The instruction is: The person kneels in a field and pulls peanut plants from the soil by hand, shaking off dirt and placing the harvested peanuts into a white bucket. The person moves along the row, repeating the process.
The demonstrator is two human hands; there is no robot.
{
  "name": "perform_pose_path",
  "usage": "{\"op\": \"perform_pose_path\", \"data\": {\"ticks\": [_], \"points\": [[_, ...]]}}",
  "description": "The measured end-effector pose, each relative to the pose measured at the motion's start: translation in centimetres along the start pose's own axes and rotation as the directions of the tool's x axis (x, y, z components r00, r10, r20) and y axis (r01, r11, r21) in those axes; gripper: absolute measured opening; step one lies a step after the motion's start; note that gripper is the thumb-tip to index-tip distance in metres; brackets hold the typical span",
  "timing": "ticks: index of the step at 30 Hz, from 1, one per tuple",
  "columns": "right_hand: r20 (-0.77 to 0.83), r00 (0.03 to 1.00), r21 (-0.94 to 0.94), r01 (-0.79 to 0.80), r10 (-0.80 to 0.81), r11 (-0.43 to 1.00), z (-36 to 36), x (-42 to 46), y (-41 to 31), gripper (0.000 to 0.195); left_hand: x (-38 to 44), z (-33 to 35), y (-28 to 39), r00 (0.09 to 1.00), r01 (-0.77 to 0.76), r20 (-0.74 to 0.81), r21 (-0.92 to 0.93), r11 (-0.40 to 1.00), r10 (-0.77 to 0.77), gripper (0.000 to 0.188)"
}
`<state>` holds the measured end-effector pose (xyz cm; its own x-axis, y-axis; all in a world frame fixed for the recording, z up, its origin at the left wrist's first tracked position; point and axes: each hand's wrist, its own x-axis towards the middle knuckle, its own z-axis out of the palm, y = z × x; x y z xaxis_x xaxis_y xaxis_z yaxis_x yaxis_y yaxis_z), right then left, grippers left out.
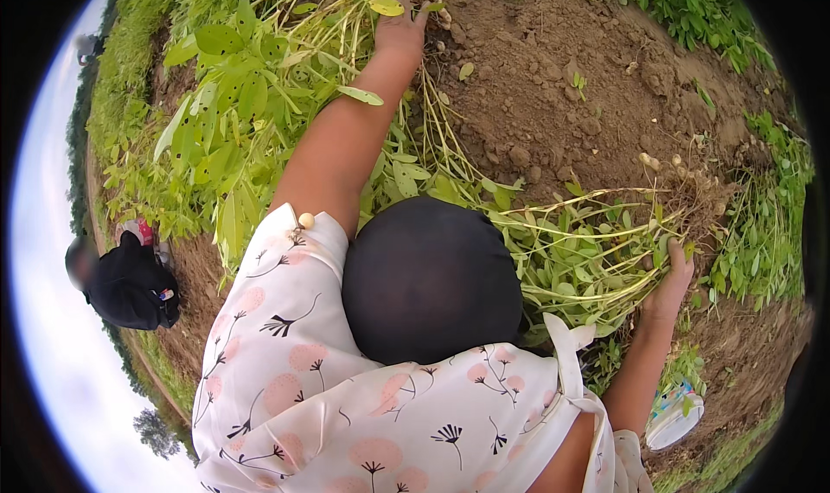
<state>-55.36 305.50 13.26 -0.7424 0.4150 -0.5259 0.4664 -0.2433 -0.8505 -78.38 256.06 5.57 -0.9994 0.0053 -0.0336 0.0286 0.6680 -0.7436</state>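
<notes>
Leafy peanut plants with a tangle of roots and some pods lie at the right, and my right hand is closed round their stems just below the roots. My left hand reaches out at the top among the stems of other peanut plants; leaves partly cover its fingers, and whether it grips the stems cannot be told. A few pods show beside it. A knee in dark cloth stands between my arms and hides part of the plants.
Loose brown soil spreads between the hands. More green plants lie at the right edge. A white container with coloured print is near my right forearm. At the far left, a person in dark clothing crouches by the rows.
</notes>
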Motion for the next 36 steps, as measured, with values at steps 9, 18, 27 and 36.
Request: {"op": "perform_pose_path", "data": {"ticks": [9, 18, 27, 36], "points": [[-0.092, 0.979, -0.08, 0.174, -0.181, 0.982, -7.8, 1.0, -5.5, 0.07, 5.3, 0.8, -4.2, 0.997, -0.017, 0.071, -0.204, 0.979, 0.032, 0.057], [-0.043, 0.945, -0.509, -0.3, 0.324, 0.807, -3.5, 1.6, 9.9, 0.096, 1.2, 1.3, -6.6, 0.924, 0.303, 0.375, -0.606, 0.736, -0.071, 0.122], [-0.185, 0.893, -0.482, -0.446, 0.41, 0.754, -7.7, 5.4, 16.5, 0.085, -6.0, 2.5, -1.5, 0.919, 0.384, 0.335, -0.633, 0.672, -0.21, 0.116], [-0.177, 0.896, -0.428, -0.443, 0.407, 0.788, -7.0, 4.4, 15.1, 0.082, -12.4, 0.5, 1.1, 0.804, 0.566, 0.496, -0.808, 0.164, -0.328, 0.124]]}}
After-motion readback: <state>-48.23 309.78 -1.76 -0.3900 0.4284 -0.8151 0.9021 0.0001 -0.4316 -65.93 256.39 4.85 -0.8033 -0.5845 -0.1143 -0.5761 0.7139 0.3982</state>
